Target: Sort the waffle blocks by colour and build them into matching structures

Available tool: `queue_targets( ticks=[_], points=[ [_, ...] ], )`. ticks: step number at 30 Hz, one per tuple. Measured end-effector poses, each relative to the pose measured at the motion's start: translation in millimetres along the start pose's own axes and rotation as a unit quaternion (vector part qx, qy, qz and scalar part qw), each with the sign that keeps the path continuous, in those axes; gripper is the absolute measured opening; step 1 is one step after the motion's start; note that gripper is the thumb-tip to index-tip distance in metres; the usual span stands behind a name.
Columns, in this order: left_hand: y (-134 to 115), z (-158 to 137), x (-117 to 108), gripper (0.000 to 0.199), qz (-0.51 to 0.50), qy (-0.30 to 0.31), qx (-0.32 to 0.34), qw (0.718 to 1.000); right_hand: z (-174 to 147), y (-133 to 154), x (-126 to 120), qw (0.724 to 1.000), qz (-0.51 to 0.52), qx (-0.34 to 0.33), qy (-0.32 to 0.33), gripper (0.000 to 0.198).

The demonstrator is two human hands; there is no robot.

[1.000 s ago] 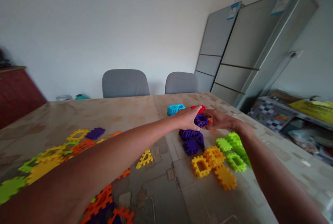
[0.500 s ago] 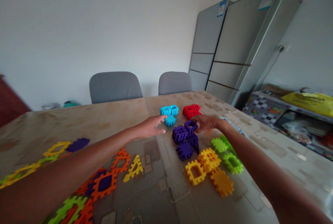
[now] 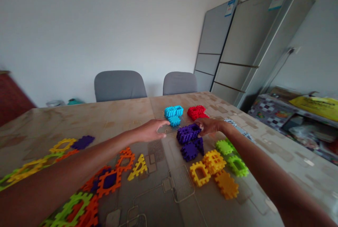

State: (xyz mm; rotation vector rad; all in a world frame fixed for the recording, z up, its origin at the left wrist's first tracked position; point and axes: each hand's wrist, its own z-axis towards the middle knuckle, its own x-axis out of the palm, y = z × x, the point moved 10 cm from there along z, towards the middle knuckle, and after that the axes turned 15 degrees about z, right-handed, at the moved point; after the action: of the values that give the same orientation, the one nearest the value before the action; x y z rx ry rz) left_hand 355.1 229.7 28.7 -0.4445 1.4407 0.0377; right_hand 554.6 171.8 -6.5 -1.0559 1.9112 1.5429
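My right hand grips a purple square frame piece with notched edges by its right side. This piece meets or overlaps the stack of purple window pieces; whether they touch is unclear. Below are a solid purple square and a purple triangle. My left hand holds nothing, thumb and fingers apart, just left of the purple stack. Past its fingertips stand the cyan pieces. Behind my right hand sit the red pieces.
Yellow pieces and green pieces lie on the right of the table. Mixed orange pieces and a yellow triangle lie to the left. Two grey chairs stand behind the table.
My right hand has brought the purple frame piece down against the purple stack. My left hand stays spread in nearly the same place. The view has shifted slightly.
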Motion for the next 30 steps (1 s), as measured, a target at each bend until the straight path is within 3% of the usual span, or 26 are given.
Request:
queue_targets(
  ticks=[8,15,22,30],
  points=[
    [4.3,-4.0,4.3,0.04,-0.002,0.011,-0.013,1.0,-4.5,4.0,-2.1,0.999,0.047,0.004,0.015,0.057],
    [-3.3,-6.0,12.8,0.039,-0.045,0.008,-0.018,0.999,-27.1,0.5,-15.5,0.997,0.077,0.021,0.006,0.038],
    [-15.4,-8.7,18.9,0.042,-0.071,0.013,-0.012,0.997,-22.3,-0.5,-2.9,0.998,0.05,0.04,-0.01,0.032],
    [-11.8,-14.8,20.8,0.042,-0.093,0.019,-0.016,0.995,-21.5,-3.4,-0.6,0.997,0.035,0.071,-0.013,0.028]
  ],
)
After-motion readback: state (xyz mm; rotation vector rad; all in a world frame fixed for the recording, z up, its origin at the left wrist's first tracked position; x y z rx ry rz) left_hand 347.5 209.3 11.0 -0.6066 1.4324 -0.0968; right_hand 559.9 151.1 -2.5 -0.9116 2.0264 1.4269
